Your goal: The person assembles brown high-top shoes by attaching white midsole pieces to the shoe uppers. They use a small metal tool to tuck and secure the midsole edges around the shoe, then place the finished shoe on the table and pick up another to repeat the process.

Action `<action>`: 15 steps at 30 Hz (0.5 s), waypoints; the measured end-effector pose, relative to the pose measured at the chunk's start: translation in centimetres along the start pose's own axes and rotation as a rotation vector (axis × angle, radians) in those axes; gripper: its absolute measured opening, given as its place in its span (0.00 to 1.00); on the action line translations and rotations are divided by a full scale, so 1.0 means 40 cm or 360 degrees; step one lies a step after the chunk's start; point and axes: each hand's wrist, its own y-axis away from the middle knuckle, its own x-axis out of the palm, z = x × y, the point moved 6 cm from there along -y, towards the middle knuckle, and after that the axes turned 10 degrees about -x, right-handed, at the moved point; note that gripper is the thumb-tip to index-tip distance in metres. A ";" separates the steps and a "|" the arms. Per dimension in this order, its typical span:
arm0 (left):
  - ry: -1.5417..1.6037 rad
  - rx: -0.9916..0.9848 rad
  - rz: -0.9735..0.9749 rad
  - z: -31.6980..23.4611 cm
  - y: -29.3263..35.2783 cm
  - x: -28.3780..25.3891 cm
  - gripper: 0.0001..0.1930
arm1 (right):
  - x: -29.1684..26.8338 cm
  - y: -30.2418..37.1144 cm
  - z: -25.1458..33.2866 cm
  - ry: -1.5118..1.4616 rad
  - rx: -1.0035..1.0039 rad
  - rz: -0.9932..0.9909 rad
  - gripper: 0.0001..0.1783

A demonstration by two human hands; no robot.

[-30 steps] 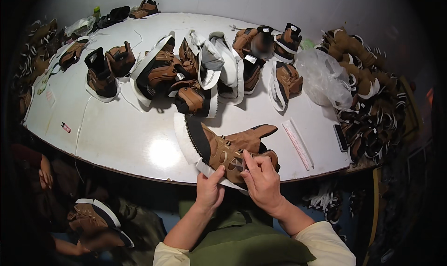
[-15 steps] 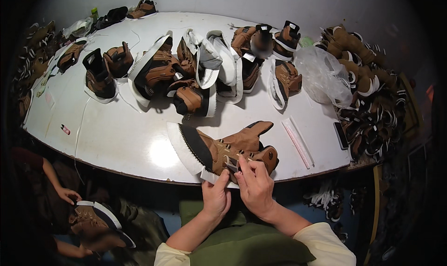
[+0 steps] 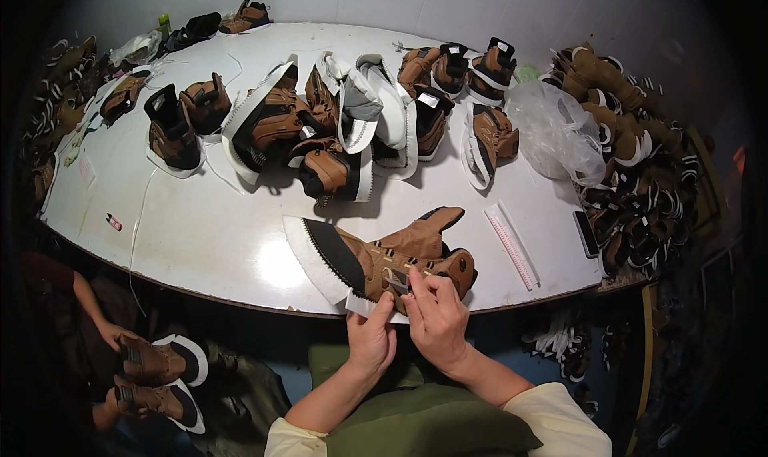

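Observation:
A brown and black boot upper (image 3: 368,261) with a white sole lining lies on its side at the table's near edge, its toe to the left and its collar to the right. My left hand (image 3: 372,337) grips its lower edge, thumb on top. My right hand (image 3: 438,317) is closed at the boot's side below the lacing, fingers pinched together. Between the two hands shows a small greyish piece (image 3: 396,283), partly covered by my right fingers. Its kind is too small to tell.
Several brown boot uppers (image 3: 268,121) stand across the white table (image 3: 200,233). To the right lie a ruler strip (image 3: 512,245), a clear plastic bag (image 3: 552,129), a dark phone-like slab (image 3: 586,233) and heaped shoes (image 3: 632,137). At lower left, another person's hands hold two boots (image 3: 160,361).
The boot's toe end has tilted down slightly under my hands, which stay in nearly the same place. At lower left, the other person now shows two boots side by side where one showed before.

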 end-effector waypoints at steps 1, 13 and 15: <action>-0.0006 0.0019 -0.0013 -0.002 0.001 0.002 0.15 | 0.001 0.000 0.000 -0.0002 -0.0003 -0.0012 0.20; -0.0037 0.0038 -0.0001 -0.008 0.002 0.007 0.15 | 0.010 -0.002 0.004 0.0019 -0.0013 -0.0075 0.19; -0.0046 0.0003 0.0023 0.000 -0.004 -0.008 0.17 | 0.012 -0.002 0.004 0.0021 -0.0012 -0.0079 0.19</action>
